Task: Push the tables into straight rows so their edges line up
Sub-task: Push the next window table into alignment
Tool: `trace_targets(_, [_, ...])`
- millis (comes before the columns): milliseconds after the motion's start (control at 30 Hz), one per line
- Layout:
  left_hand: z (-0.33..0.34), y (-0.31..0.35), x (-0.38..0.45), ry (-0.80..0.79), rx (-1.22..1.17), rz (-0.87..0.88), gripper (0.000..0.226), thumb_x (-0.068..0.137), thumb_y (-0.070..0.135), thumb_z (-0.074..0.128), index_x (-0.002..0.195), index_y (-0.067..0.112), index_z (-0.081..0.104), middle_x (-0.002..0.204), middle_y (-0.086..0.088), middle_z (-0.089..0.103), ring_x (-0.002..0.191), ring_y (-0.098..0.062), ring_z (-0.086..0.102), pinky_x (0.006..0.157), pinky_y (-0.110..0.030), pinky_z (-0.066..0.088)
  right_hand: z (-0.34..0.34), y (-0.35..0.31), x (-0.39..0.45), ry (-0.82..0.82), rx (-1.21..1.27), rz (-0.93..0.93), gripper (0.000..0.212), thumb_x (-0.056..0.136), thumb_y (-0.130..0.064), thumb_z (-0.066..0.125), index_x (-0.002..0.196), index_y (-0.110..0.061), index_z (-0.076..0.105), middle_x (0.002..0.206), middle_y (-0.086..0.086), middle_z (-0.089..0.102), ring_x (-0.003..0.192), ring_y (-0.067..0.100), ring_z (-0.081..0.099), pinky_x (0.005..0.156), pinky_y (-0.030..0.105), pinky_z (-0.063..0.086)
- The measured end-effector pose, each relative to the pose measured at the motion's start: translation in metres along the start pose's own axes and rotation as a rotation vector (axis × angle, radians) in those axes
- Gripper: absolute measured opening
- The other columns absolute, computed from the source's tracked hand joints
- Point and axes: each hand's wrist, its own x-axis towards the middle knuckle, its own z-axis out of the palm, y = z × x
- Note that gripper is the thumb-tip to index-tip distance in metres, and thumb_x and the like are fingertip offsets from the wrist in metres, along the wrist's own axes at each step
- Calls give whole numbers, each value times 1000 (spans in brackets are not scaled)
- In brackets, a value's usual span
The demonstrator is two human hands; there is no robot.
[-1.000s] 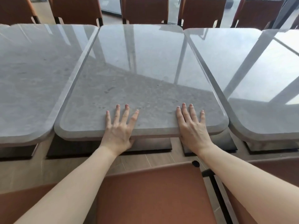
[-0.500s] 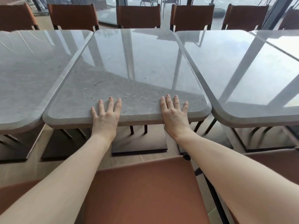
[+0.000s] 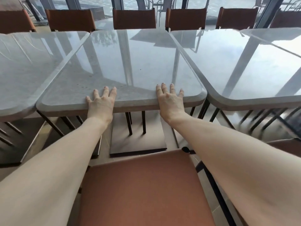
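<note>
Three grey stone-topped tables stand side by side. The middle table (image 3: 127, 66) lies straight ahead, and both my hands rest flat on its near edge with straight fingers. My left hand (image 3: 101, 102) presses left of centre, my right hand (image 3: 170, 101) right of centre. The left table (image 3: 27, 66) touches the middle one along its side, and its near edge reaches a little closer to me. The right table (image 3: 244, 66) also sits tight against the middle one, with its near edge about level or slightly nearer.
A brown chair seat (image 3: 145, 190) is directly below my arms, close to the middle table's dark base plate (image 3: 138, 141). Several brown chairs (image 3: 134, 18) line the far side in front of glass walls. Dark table legs and chair legs fill the floor at right.
The middle table has slid away from me, with my hands still flat on its near edge. My view has lifted, so the far chairs and windows now show.
</note>
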Motion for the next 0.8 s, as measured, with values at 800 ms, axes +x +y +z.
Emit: trace_targets(800, [4,4,-14,65,-30,-42,90,90,-6,59,161,22,12,167,-6,19,147,-45,24,117,-64,25,2,0,-14,2,-43,-3,82,92,10,49,160,-11,9,167,10,15,153,41,12,117,67,17])
